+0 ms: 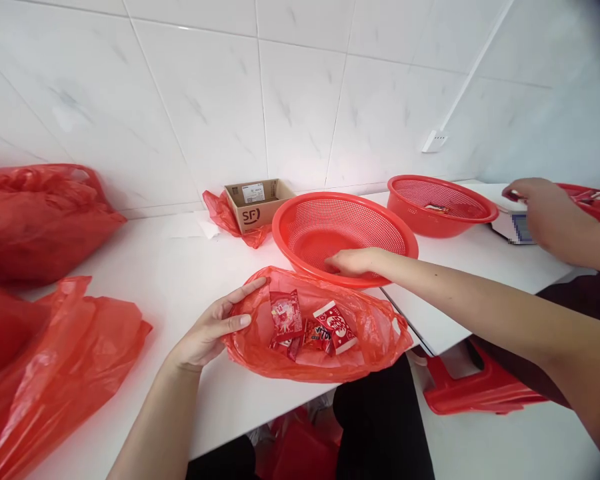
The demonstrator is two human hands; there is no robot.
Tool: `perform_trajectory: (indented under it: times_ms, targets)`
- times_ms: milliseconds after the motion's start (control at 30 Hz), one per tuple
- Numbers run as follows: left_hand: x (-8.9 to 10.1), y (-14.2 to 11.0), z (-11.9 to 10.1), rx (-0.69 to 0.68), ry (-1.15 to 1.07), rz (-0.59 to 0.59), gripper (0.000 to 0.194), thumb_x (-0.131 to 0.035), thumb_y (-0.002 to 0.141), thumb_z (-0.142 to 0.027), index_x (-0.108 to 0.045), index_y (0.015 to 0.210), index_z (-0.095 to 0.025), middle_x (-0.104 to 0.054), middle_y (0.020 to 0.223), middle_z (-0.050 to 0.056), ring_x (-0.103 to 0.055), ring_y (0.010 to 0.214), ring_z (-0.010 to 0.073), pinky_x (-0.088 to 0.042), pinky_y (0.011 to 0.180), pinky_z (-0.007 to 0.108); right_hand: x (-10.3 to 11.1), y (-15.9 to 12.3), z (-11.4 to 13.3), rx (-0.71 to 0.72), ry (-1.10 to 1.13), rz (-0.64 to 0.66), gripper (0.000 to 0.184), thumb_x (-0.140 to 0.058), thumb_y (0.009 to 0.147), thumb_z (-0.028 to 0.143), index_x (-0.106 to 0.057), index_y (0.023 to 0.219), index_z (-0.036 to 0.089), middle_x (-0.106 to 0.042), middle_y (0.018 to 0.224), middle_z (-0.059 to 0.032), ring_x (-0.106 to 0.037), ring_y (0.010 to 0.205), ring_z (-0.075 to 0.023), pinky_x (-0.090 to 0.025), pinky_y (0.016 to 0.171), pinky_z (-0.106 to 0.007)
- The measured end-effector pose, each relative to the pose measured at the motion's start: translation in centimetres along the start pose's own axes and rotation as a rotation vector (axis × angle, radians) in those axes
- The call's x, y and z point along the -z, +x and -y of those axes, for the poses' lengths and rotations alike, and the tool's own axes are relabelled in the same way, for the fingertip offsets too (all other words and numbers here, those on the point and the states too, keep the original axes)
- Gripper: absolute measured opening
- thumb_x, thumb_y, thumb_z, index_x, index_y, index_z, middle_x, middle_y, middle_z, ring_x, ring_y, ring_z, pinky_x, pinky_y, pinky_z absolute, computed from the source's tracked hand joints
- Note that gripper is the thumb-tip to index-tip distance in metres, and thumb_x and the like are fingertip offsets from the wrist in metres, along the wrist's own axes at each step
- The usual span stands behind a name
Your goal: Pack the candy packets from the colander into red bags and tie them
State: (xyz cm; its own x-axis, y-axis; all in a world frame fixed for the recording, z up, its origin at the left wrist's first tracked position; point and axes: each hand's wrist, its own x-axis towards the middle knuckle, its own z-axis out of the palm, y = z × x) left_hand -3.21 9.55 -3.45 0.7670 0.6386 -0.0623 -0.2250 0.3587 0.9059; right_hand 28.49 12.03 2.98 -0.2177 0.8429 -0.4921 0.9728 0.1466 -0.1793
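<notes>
My left hand (219, 330) grips the left rim of a red plastic bag (300, 370), thumb on the inside edge. The bag is spread wide at the table's front edge. Several small wrapped snack packets (286, 315) lie in it, mostly red, one with white ends (335, 327). Just behind the bag, my right hand (351, 262) reaches down into a large red plastic colander (347, 207). Its fingers are curled together near the colander's floor, and what they hold, if anything, is hidden.
Behind stands an SF cardboard box (260, 212) with red plastic beside it. Full red bags (45, 220) and a loose red bag (80, 340) lie left. To the right are another colander (440, 207), a scale (517, 227) and a co-worker's hand (543, 207). A red stool (475, 383) is below.
</notes>
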Motion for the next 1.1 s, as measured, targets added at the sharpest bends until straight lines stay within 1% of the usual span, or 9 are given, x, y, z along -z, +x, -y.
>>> perform_trajectory:
  times_ms: [167, 333, 467, 567, 700, 767, 867, 967, 1100]
  targets:
    - [0.0, 0.0, 0.0, 0.002, 0.003, -0.009, 0.063, -0.063, 0.084, -0.021, -0.043, 0.144, -0.024, -0.037, 0.153, 0.011, -0.04, 0.136, 0.0359, -0.044, 0.105, 0.042, 1.3, -0.7, -0.1, 0.062, 0.035, 0.062, 0.021, -0.066, 0.073, 0.023, -0.065, 0.094, 0.019, -0.069, 0.095, -0.0058, -0.064, 0.077, -0.0195, -0.044, 0.06, -0.028]
    - [-0.2, 0.1, -0.2, 0.011, 0.026, -0.003, 0.066, -0.063, 0.083, -0.024, -0.041, 0.145, -0.025, -0.039, 0.152, 0.012, -0.041, 0.134, 0.0374, -0.042, 0.106, 0.046, 2.8, -4.1, 2.1, 0.339, 0.432, -0.144, 0.036, -0.058, 0.085, 0.046, -0.056, 0.107, 0.018, -0.066, 0.101, -0.0067, -0.063, 0.079, -0.015, -0.049, 0.066, -0.026]
    - [-0.3, 0.0, -0.2, 0.023, 0.036, -0.012, 0.067, -0.063, 0.084, -0.025, -0.04, 0.146, -0.027, -0.04, 0.152, 0.011, -0.042, 0.134, 0.0373, -0.042, 0.106, 0.047, 2.2, -7.2, 4.7, 0.309, 0.279, -0.309, 0.043, -0.061, 0.081, 0.057, -0.062, 0.107, 0.023, -0.068, 0.1, -0.0038, -0.062, 0.083, -0.0172, -0.047, 0.069, -0.028]
    - [-0.3, -0.1, -0.1, 0.021, 0.041, -0.021, 0.067, -0.062, 0.084, -0.027, -0.038, 0.147, -0.028, -0.038, 0.153, 0.01, -0.041, 0.134, 0.0376, -0.043, 0.105, 0.047, 0.4, -8.6, 4.8, 0.159, 0.048, -0.467, 0.04, -0.059, 0.083, 0.054, -0.064, 0.109, 0.024, -0.068, 0.102, -0.0055, -0.063, 0.088, -0.022, -0.046, 0.073, -0.033]
    - [-0.4, 0.0, 0.0, 0.001, 0.03, -0.011, 0.063, -0.061, 0.085, -0.025, -0.041, 0.145, -0.027, -0.032, 0.156, 0.008, -0.037, 0.137, 0.0368, -0.041, 0.108, 0.046, -5.3, -9.8, 4.2, 0.029, -0.177, -0.549, 0.043, -0.046, 0.095, 0.033, -0.053, 0.133, 0.014, -0.067, 0.113, -0.0156, -0.064, 0.099, -0.0295, -0.049, 0.081, -0.044]
    - [-0.4, 0.1, 0.1, -0.009, 0.02, 0.015, 0.062, -0.06, 0.086, -0.023, -0.042, 0.145, -0.027, -0.032, 0.156, 0.008, -0.035, 0.138, 0.0358, -0.038, 0.109, 0.046, -8.6, -10.4, 4.6, 0.067, -0.201, -0.638, 0.045, -0.041, 0.096, 0.022, -0.047, 0.139, 0.011, -0.064, 0.122, -0.0161, -0.062, 0.105, -0.0274, -0.049, 0.089, -0.044]
    - [-0.4, 0.3, 0.4, -0.002, 0.002, 0.051, 0.062, -0.058, 0.087, -0.022, -0.04, 0.146, -0.027, -0.038, 0.153, 0.009, -0.039, 0.136, 0.0355, -0.039, 0.109, 0.049, -11.7, -10.9, 5.6, 0.11, -0.18, -0.656, 0.04, -0.042, 0.096, 0.019, -0.053, 0.134, 0.015, -0.064, 0.125, -0.0118, -0.063, 0.105, -0.0257, -0.051, 0.088, -0.044]
    - [-0.3, 0.3, 0.5, 0.012, 0.005, 0.034, 0.063, -0.059, 0.087, -0.022, -0.038, 0.146, -0.029, -0.038, 0.153, 0.009, -0.043, 0.133, 0.0355, -0.041, 0.107, 0.048, -11.7, -10.5, 5.8, 0.109, -0.133, -0.656, 0.037, -0.045, 0.096, 0.025, -0.056, 0.131, 0.017, -0.066, 0.124, -0.0103, -0.063, 0.104, -0.0259, -0.051, 0.087, -0.045]
    - [-0.2, 0.1, 0.3, -0.01, 0.056, -0.108, 0.069, -0.062, 0.085, -0.023, -0.034, 0.146, -0.038, -0.034, 0.155, 0.002, -0.042, 0.135, 0.0313, -0.045, 0.104, 0.039, -9.2, -9.7, 4.5, 0.074, -0.077, -0.791, 0.037, -0.043, 0.097, 0.028, -0.055, 0.132, 0.018, -0.066, 0.123, -0.0098, -0.063, 0.107, -0.0256, -0.048, 0.092, -0.047]
